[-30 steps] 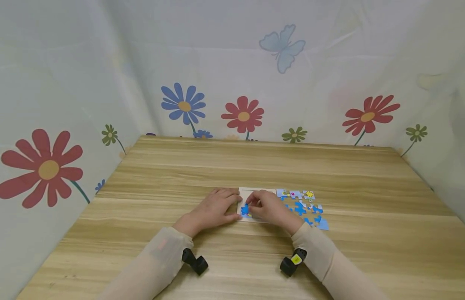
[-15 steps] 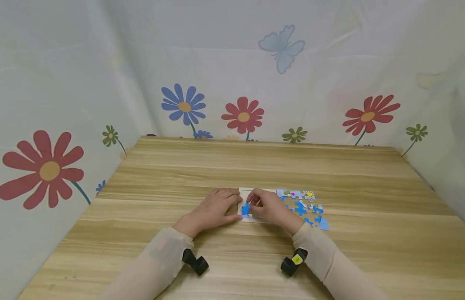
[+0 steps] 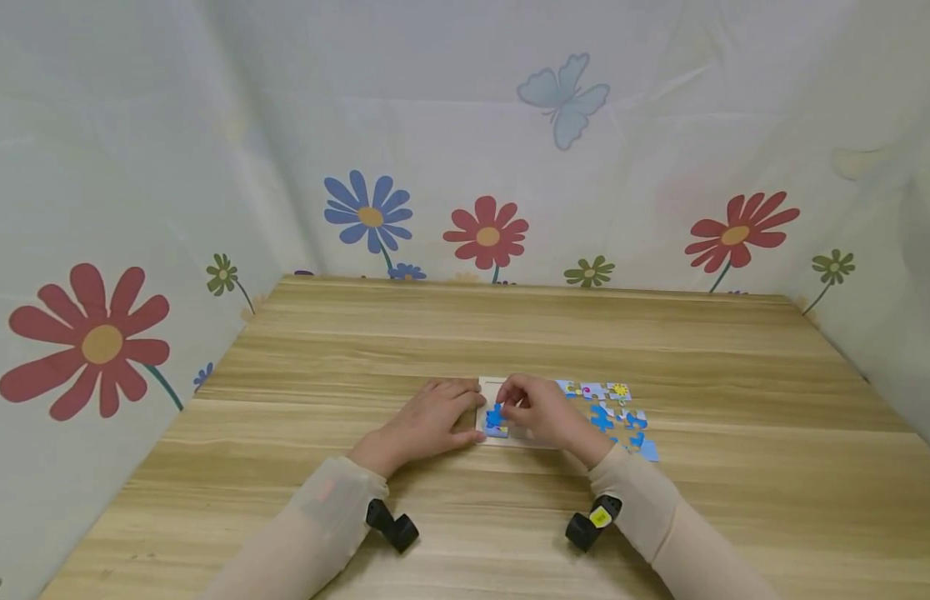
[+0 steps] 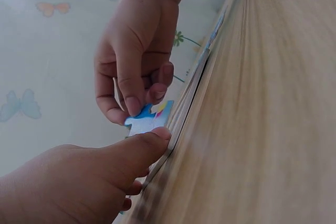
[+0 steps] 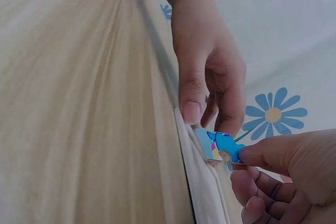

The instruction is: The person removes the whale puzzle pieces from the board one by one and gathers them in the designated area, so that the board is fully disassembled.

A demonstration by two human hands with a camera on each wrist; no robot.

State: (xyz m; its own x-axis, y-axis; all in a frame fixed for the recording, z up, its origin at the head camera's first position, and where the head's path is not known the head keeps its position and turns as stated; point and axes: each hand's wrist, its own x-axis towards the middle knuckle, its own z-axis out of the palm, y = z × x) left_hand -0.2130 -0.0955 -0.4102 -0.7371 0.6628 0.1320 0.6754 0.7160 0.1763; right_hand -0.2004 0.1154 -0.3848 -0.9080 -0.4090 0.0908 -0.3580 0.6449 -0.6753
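My right hand (image 3: 542, 410) pinches a blue jigsaw puzzle piece (image 3: 496, 417) between thumb and fingers. The piece is tilted over the near left corner of a shallow pale puzzle tray (image 3: 492, 385). Pale blue, yellow and pink print shows along its lower edge in the right wrist view, where the piece (image 5: 223, 144) stands close to the other hand's thumb. My left hand (image 3: 431, 417) rests at the tray's left side, with thumb near the front corner and fingers extended farther back. The right hand hides much of the tray's middle.
Several loose blue puzzle pieces (image 3: 602, 418) lie on the wooden table (image 3: 405, 325) to the right of the tray, some with flowers on them. A flower-printed curtain (image 3: 630, 167) surrounds the table's back and sides. A small black camera (image 3: 393, 525) sits on each wrist.
My right hand has shifted slightly right and lifted the piece's edge, so the piece now tilts more. The left hand has stayed at the tray's side.
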